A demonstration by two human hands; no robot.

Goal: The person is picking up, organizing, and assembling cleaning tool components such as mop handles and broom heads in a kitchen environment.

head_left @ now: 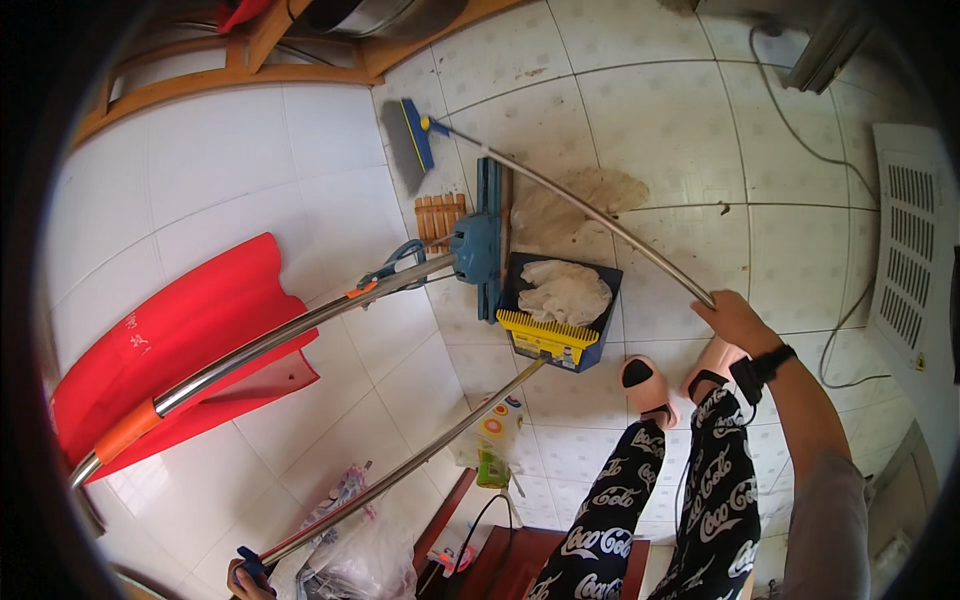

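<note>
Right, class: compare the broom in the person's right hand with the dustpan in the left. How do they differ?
The broom has a blue head with dark bristles; the dustpan is a dark blue tray with a yellow comb edge. The broom lies away near the wall, empty; the dustpan sits closer to the feet and holds crumpled white paper. The right hand grips the broom's handle, the left hand the dustpan's. Both have long silver metal handles.

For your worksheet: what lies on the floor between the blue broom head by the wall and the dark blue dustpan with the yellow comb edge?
In the head view, between the blue broom head and the dark blue dustpan lie a small wooden slatted rack and a brownish dirt patch.
</note>
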